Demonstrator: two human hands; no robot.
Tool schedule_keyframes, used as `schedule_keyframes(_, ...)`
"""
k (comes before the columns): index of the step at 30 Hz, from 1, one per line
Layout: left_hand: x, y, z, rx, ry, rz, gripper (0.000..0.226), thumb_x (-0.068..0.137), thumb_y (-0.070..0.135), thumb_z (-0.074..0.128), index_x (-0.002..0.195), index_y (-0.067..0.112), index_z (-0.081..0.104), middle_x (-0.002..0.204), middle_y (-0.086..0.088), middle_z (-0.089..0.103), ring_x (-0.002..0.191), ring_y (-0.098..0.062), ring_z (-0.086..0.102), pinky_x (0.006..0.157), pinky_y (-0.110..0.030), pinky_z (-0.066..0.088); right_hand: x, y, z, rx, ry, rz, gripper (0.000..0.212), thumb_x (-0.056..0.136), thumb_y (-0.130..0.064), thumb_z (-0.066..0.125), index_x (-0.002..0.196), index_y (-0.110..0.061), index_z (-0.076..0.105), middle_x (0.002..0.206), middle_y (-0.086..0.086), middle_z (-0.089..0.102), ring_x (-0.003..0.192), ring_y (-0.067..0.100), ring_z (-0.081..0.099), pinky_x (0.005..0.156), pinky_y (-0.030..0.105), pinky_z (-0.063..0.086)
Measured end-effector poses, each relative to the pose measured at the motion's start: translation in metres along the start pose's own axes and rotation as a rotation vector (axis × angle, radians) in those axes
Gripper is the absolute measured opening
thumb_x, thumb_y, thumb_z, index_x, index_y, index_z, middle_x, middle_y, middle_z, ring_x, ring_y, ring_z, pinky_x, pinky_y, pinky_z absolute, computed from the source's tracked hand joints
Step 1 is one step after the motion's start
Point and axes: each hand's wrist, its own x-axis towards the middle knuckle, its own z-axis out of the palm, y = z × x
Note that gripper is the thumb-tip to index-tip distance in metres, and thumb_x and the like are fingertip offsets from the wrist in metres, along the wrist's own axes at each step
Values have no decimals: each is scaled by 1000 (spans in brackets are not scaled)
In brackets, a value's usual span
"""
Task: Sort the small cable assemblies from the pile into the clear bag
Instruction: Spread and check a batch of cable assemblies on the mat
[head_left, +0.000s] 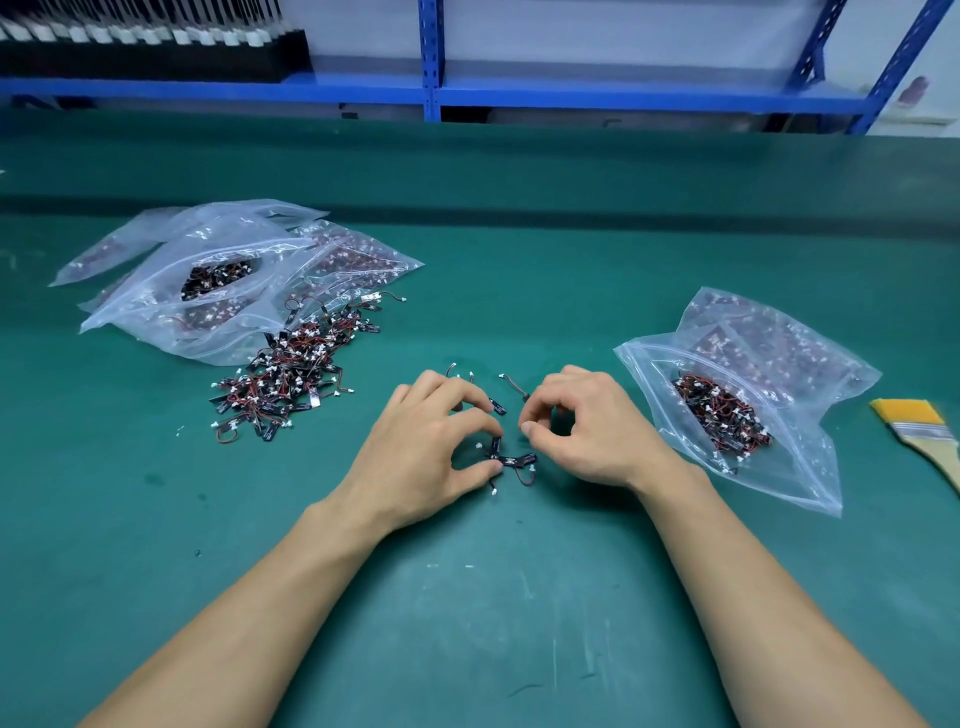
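A green work table (467, 597) filled the view, with blue shelving (431, 62) along its far edge and a black tray (156, 57) of white-tipped parts at the far left. A stack of bags (218, 270), clear plastic and already holding parts, lay on the left side. Spilling from its near right edge was the pile (296, 374) of small cable assemblies, black strips with red wires and white plugs. On the right lay the clear bag (737, 395), its mouth open toward the middle and a heap of assemblies inside. A brush (919, 426) with yellow bristles lay just right of it, at the picture's edge. Nothing stood between the hands and either the pile or the bag.

Both bare forearms reached in from the near edge, and the hands met at the table's middle. The left hand (431, 447) was curled, its thumb and forefinger closed in a ring on the loose cable pieces (511, 461), a few assemblies lying crossed on the table between the two hands. The right hand (587, 426) was also curled, thumb and forefinger tips close together. A single cable (511, 385) ran out from its forefinger toward the far side; whether the fingers actually gripped it could not be told.

The pile sat to the left of the left hand and a little farther off, near but apart. The clear bag lay just right of the right hand.
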Motion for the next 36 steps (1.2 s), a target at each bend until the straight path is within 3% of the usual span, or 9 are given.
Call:
schedule_keyframes(5, 0, -1, -1, -100, 51, 68, 27, 76, 41, 83, 95, 29, 68, 107, 18, 62, 100, -14, 49, 80, -31, 38, -1, -5, 2, 21, -68, -36, 7, 77, -25, 66, 73, -23, 71, 67, -15, 61, 77, 14, 53, 73, 36, 48)
schedule_keyframes(9, -3, 1, -2, -204, 107, 99, 15, 82, 34, 79, 89, 25, 69, 89, 18, 64, 89, -16, 52, 78, -34, 42, 0, -7, 3, 13, -97, -35, 10, 76, -26, 63, 73, -23, 72, 67, -15, 60, 77, 15, 53, 74, 37, 48)
schedule_keyframes(13, -6, 3, -7, -521, 227, -55, 8, 80, 21, 78, 85, 20, 71, 80, 13, 66, 80, -10, 60, 75, -26, 45, 0, -6, 3, 15, -108, -29, 9, 76, -26, 64, 75, -23, 72, 68, -14, 61, 77, 14, 54, 75, 36, 48)
schedule_keyframes(17, -7, -7, -17, -652, 305, -183, 10, 81, 18, 75, 88, 23, 70, 80, 12, 69, 77, -9, 63, 75, -23, 43, 0, -5, 4, -9, -92, -27, 4, 78, -22, 71, 76, -25, 71, 71, -12, 62, 79, 13, 52, 75, 37, 48)
schedule_keyframes(21, -9, -12, -18, -613, 252, -255, 8, 82, 19, 69, 88, 24, 71, 80, 13, 69, 81, -13, 62, 77, -19, 40, -1, -6, 4, -16, -137, -47, 6, 76, -30, 76, 79, -26, 73, 73, -12, 62, 81, 12, 52, 76, 34, 48)
schedule_keyframes(26, -10, -13, -14, -478, 208, -289, 11, 79, 26, 68, 87, 34, 71, 84, 27, 65, 85, -11, 58, 78, -12, 39, 0, -6, 5, -54, -175, -61, 4, 77, -28, 79, 80, -28, 76, 74, -14, 61, 82, 11, 51, 77, 31, 47)
schedule_keyframes(29, -10, -12, -10, -434, 136, -275, 12, 80, 25, 74, 88, 33, 72, 86, 31, 65, 85, -9, 61, 82, -23, 47, 0, -2, 2, -77, -159, -37, 3, 76, -25, 77, 77, -27, 75, 72, -15, 58, 81, 13, 52, 76, 34, 48)
schedule_keyframes(32, -9, -9, -3, -387, 58, -239, 13, 82, 24, 79, 90, 31, 71, 76, 25, 67, 87, -7, 58, 87, -35, 48, -1, 0, -2, -77, -139, 13, 7, 74, -24, 76, 73, -29, 72, 70, -14, 59, 81, 10, 52, 76, 35, 49)
schedule_keyframes(36, -3, -8, -1, -292, 26, -173, 9, 85, 32, 76, 93, 32, 71, 80, 26, 65, 87, -9, 53, 88, -40, 45, -1, 1, -4, -24, -87, 45, 9, 73, -21, 79, 71, -28, 74, 69, -12, 61, 78, 11, 53, 74, 33, 49)
